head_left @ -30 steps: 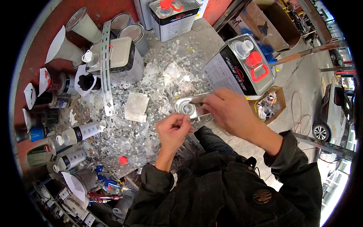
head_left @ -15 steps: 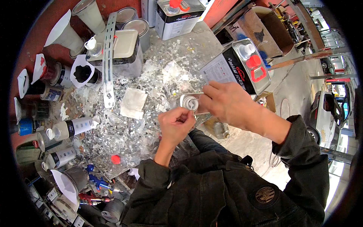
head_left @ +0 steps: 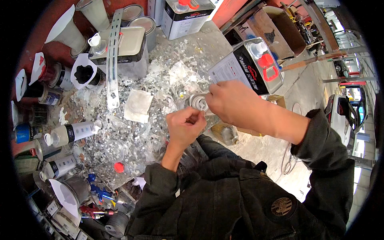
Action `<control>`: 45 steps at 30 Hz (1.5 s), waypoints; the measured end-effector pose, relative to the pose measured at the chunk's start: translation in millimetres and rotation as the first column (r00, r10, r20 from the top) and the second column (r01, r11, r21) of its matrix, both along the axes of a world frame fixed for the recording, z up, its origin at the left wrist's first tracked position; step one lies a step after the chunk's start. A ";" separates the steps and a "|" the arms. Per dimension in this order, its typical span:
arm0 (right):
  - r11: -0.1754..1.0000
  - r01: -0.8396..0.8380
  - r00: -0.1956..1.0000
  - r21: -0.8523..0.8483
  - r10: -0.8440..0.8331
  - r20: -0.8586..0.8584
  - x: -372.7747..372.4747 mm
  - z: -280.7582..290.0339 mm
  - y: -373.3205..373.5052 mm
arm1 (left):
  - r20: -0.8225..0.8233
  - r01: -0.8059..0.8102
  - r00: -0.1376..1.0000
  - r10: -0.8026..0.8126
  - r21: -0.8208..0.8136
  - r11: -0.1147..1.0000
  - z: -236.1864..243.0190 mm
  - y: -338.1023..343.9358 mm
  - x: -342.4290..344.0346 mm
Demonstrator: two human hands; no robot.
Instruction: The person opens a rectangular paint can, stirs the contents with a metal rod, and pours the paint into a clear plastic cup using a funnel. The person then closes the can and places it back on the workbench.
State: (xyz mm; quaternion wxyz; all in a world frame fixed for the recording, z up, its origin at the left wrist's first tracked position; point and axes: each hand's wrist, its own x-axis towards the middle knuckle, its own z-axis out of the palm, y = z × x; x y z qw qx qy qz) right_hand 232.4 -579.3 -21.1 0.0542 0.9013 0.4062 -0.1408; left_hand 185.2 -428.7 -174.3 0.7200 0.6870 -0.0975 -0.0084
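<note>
Head view. The right hand [head_left: 234,105] is closed around a small silver can [head_left: 198,101], gripping it from its right side, with the can's round top facing up and partly showing. The can is held just above the near edge of the workbench [head_left: 168,64], in front of the person's chest. The left hand [head_left: 185,127] is curled shut just below and left of the can, fingertips pinched together close to the can's rim; whether it holds anything small cannot be told.

Containers: a black rectangular tin [head_left: 256,66] with a white cap and a red handle lies tilted just behind the right hand. A white tin with a red cap [head_left: 185,16] stands at the far edge of the bench. A grey square tin [head_left: 128,50] stands left of centre, with a metal strip [head_left: 113,56] laid across its top. Two round paint cans [head_left: 141,19] with closed lids sit behind it. A cup lined with a paper funnel [head_left: 85,74] holds something dark. Two white bottles [head_left: 72,132] lie on their sides at the left.

Surroundings: the bench surface is covered in crumpled, paint-flecked clear film. A white folded cloth [head_left: 138,106] lies left of the hands, clear of them. A red cap [head_left: 119,167] sits near the front edge. A blue spray gun [head_left: 98,192] rests below the bench, lower left. A jar [head_left: 228,134] stands on the floor under the right forearm.
</note>
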 end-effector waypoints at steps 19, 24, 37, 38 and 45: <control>0.928 0.371 0.918 -0.002 -0.367 -0.150 20.6 -7.5 15.7 | -0.131 0.040 0.989 -0.066 -0.191 0.981 -2.3 0.1 3.2; 0.897 0.441 0.878 -0.007 -0.433 -0.203 26.3 -14.5 12.1 | -0.124 0.049 0.989 -0.075 -0.197 0.979 -3.8 3.6 2.4; 0.986 0.165 0.985 -0.034 -0.164 0.048 -15.3 4.1 5.2 | -0.086 0.042 0.995 -0.059 -0.196 0.980 -12.2 1.6 1.2; 0.989 0.142 0.988 -0.043 -0.140 0.059 -17.0 3.2 3.9 | -0.075 0.028 0.996 -0.043 -0.191 0.981 -12.3 -0.5 0.9; 0.987 0.051 0.996 -0.155 -0.038 0.085 -19.4 1.7 5.6 | 0.036 0.053 0.998 -0.049 -0.104 0.993 -10.2 0.4 4.5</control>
